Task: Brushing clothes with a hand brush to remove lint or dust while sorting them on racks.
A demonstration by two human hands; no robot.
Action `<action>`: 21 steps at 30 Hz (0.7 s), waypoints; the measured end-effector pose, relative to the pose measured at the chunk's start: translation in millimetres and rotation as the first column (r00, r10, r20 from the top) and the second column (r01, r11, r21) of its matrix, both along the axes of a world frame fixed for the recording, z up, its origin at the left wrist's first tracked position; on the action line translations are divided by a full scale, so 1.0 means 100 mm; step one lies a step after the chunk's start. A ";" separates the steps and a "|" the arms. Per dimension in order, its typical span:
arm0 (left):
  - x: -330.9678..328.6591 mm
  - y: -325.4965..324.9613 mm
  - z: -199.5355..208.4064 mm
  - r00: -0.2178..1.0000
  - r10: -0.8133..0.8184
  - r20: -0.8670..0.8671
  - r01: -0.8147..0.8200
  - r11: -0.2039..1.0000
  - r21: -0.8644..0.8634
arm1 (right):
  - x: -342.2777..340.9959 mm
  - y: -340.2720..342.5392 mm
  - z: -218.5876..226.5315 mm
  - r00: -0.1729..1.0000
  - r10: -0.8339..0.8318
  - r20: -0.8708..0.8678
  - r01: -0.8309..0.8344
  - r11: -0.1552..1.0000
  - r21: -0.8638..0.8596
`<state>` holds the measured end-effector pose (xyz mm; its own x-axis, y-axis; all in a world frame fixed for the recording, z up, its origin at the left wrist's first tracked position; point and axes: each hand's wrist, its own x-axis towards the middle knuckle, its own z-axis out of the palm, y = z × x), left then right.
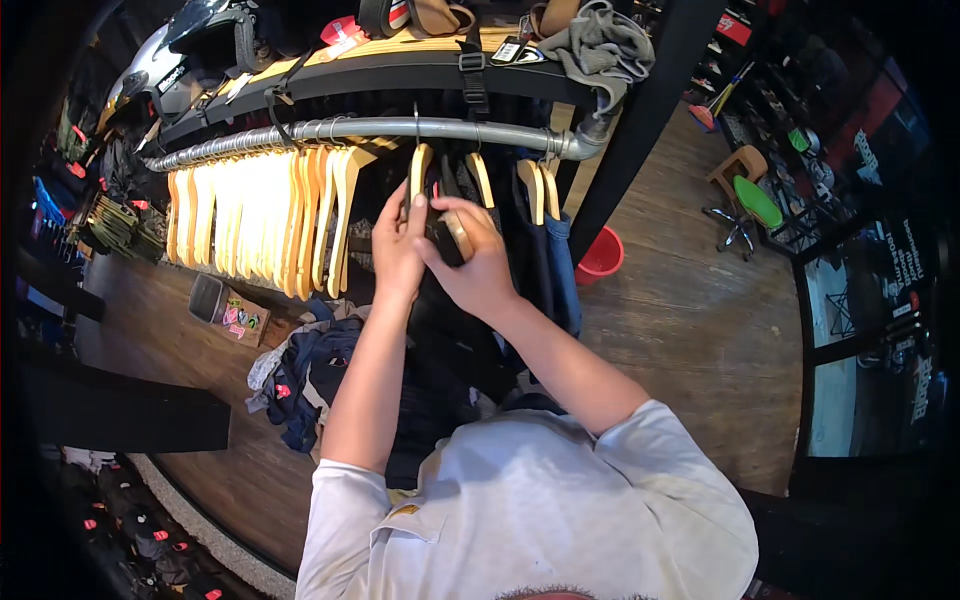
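Observation:
A light wooden hanger (421, 162) hangs by its metal hook from the grey pipe rail (430, 127). My left hand (398, 250) is closed around the hanger's near side, thumb up along the wood. Close beside it, my right hand (478, 262) has its fingers curled in on a dark garment (446, 243) at the hanger; the exact grip is partly hidden. Dark cloth drops below both hands. To the right, more wooden hangers (532, 190) carry dark clothes and blue jeans (562, 270).
Many bare wooden hangers (250, 212) crowd the rail's left part. Above it, a shelf (390, 45) bears a helmet (180, 65) and grey cloth (600, 42). A clothes pile (310, 370) lies on the floor. A black post (640, 110) and red bucket (601, 256) stand right.

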<state>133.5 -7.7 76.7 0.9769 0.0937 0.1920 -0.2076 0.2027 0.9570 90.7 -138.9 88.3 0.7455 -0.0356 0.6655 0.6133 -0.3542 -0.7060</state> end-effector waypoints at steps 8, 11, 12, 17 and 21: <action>0.36 -0.18 -0.61 0.975 -0.090 0.205 -0.032 0.850 0.526 | -0.29 -0.24 -0.48 0.979 -0.038 -0.199 0.018 0.995 -0.102; 0.40 -0.31 -0.58 0.980 -0.139 0.144 0.091 0.951 0.297 | -0.34 -0.35 -0.26 0.984 0.006 -0.175 -0.019 0.997 -0.071; 0.48 -0.36 -0.53 0.968 -0.146 0.202 0.065 0.931 0.359 | -0.28 -0.41 -0.21 0.992 0.057 -0.114 -0.063 0.997 -0.053; 0.60 -0.56 -0.40 0.949 -0.271 0.162 0.274 0.962 0.003 | -0.13 -0.47 0.23 0.937 0.200 -0.285 -0.176 0.978 0.109; 0.57 -0.78 -0.31 0.793 -0.582 0.179 0.608 0.740 -0.287 | -0.03 -0.64 0.46 0.929 0.296 -0.220 -0.288 0.955 0.072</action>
